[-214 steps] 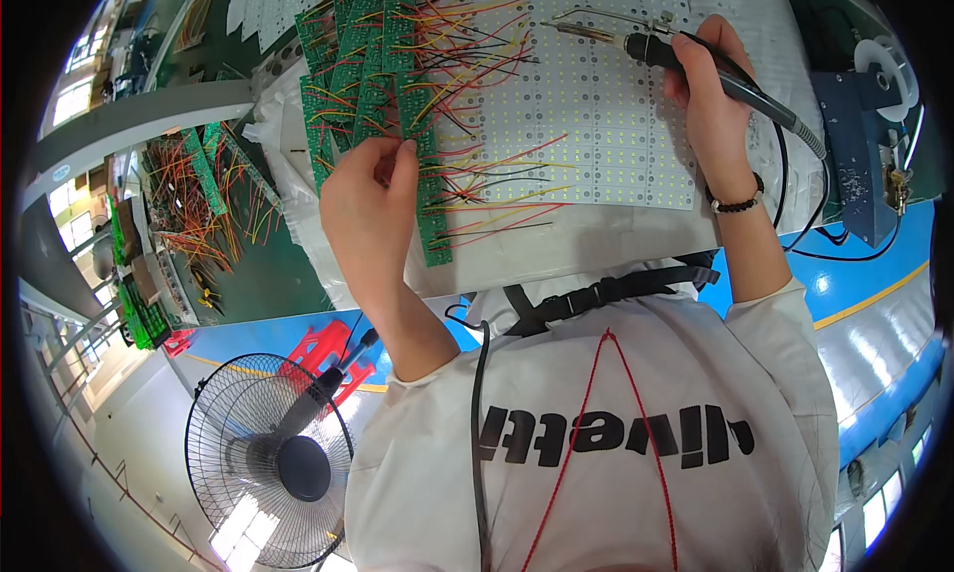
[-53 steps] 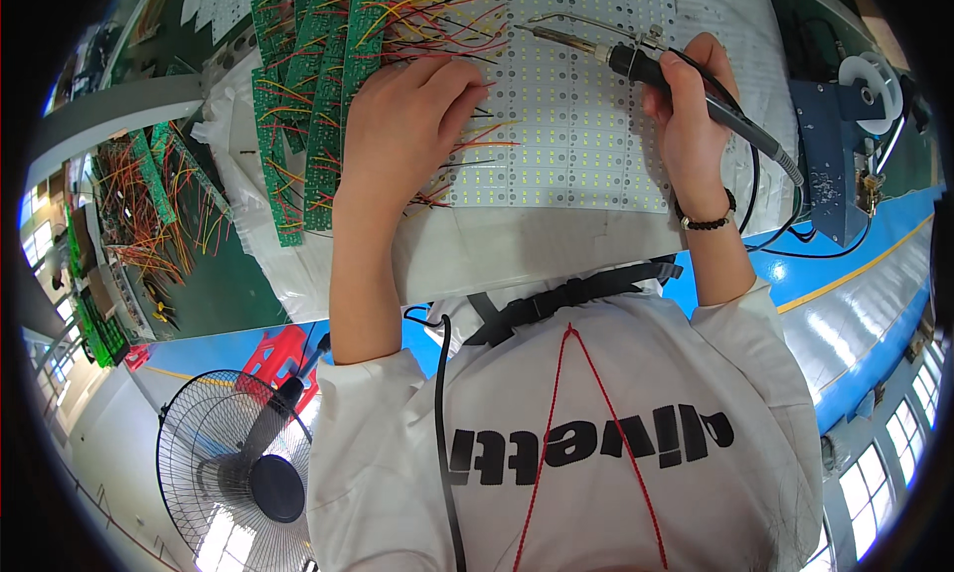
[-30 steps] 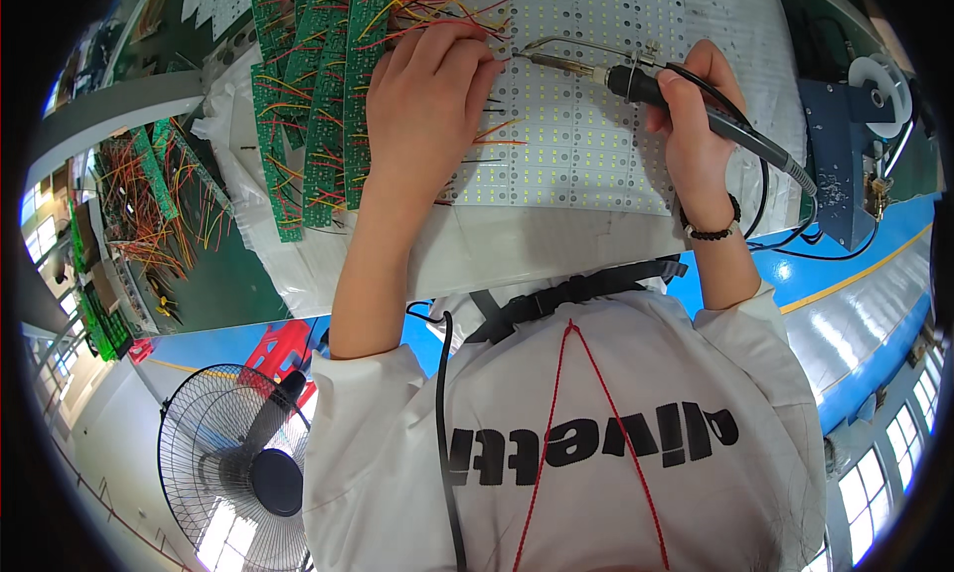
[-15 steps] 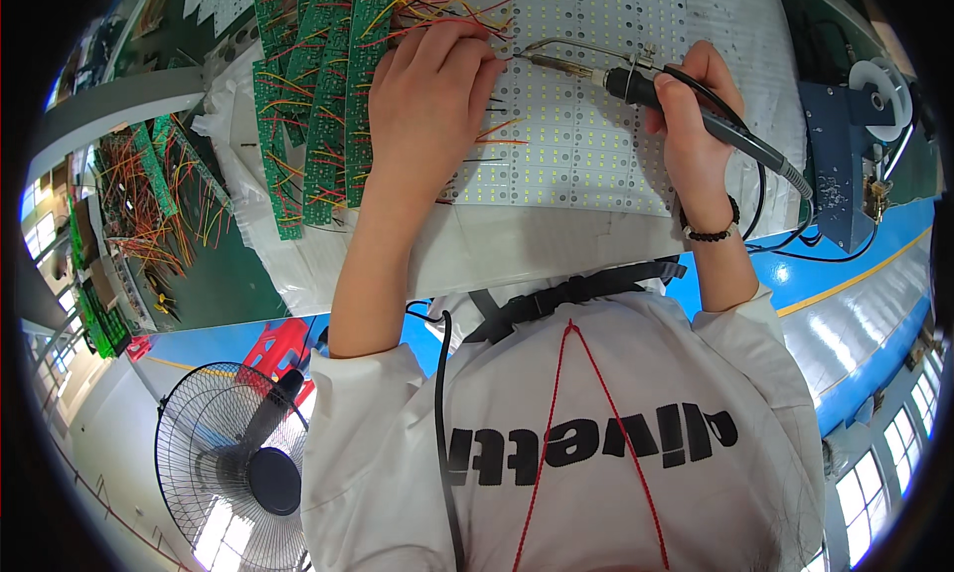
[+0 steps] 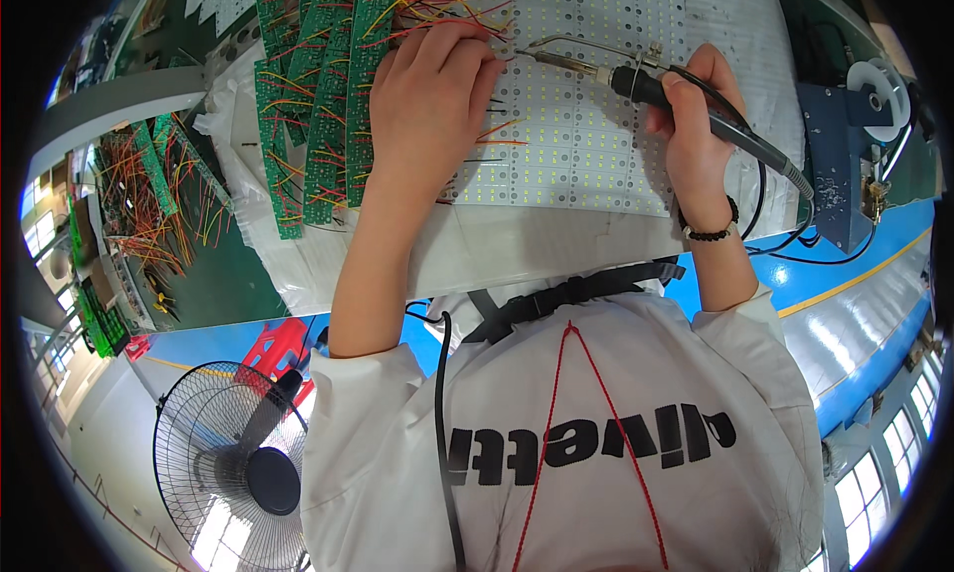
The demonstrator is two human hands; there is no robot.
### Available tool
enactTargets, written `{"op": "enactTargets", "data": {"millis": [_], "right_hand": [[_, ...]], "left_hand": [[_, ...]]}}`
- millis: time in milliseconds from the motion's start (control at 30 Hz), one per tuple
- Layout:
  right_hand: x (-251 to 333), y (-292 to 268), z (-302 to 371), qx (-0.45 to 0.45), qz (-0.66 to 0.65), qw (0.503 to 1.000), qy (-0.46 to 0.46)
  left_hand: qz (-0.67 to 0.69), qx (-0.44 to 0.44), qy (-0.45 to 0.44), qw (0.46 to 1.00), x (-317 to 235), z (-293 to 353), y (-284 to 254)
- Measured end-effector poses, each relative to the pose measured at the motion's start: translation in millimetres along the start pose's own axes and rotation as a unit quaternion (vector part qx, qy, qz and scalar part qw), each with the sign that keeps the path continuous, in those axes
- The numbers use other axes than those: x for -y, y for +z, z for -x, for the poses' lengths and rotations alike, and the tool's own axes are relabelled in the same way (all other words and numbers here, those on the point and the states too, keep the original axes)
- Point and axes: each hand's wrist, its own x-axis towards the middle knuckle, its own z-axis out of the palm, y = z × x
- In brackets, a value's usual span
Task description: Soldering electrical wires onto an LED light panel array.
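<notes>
My right hand (image 5: 696,135) grips a soldering iron (image 5: 641,87) by its black handle. A thin curved metal tube (image 5: 576,41) is clamped along the iron and reaches toward its tip. That tip points left and sits close to the fingertips of my left hand (image 5: 429,110). The left fingers are pinched together on what looks like a thin wire; the fingers mostly hide it. Beneath both hands lies a white panel (image 5: 596,164) with rows of small yellowish LEDs. Long green circuit boards (image 5: 328,125) with red, yellow and black wires (image 5: 502,140) overlap at its left side.
A blue box with a white spool (image 5: 879,93) stands at the right, joined to cables. More boards with a tangle of wires (image 5: 149,199) lie left, beyond a grey curved bar (image 5: 119,115). A black fan (image 5: 229,463) stands lower left, near a red plastic stool (image 5: 278,348).
The soldering iron and my right hand have shifted very slightly to the right. My left hand stays almost in place, fingers still pinched.
</notes>
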Motion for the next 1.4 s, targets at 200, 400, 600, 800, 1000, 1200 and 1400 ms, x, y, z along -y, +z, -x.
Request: {"op": "enactTargets", "data": {"millis": [200,400,600,800,1000,1200,1400], "right_hand": [[0.2,3.2,0.3,-0.009,0.0,1.0,0.003],[-1.9,-1.3,-1.0,-0.025,0.001,1.0,0.001],[0.3,1.1,-0.9,0.0,-0.028,1.0,0.007],[0.7,-1.5,-0.7,-0.014,-0.021,1.0,0.013],[1.2,-1.7,-1.7,-0.013,-0.012,1.0,0.015],[0.6,-1.3,-2.4,-0.015,-0.021,1.0,0.016],[1.3,-1.4,-2.2,-0.01,-0.022,1.0,0.015]], "left_hand": [[0.006,0.005,-0.005,1.0,-0.6,1.2,-7.0],[0.011,-0.018,-0.049,0.999,-7.9,5.6,-55.0],[-0.051,-0.047,-0.272,0.96,3.5,43.7,-82.7],[-0.024,-0.064,-0.303,0.95,6.5,41.1,-67.7],[0.054,-0.064,-0.307,0.948,9.7,37.1,-67.1],[0.063,-0.121,-0.272,0.953,23.2,34.4,-58.0],[-0.06,-0.1,-0.119,0.986,13.4,35.8,-71.2]]}}
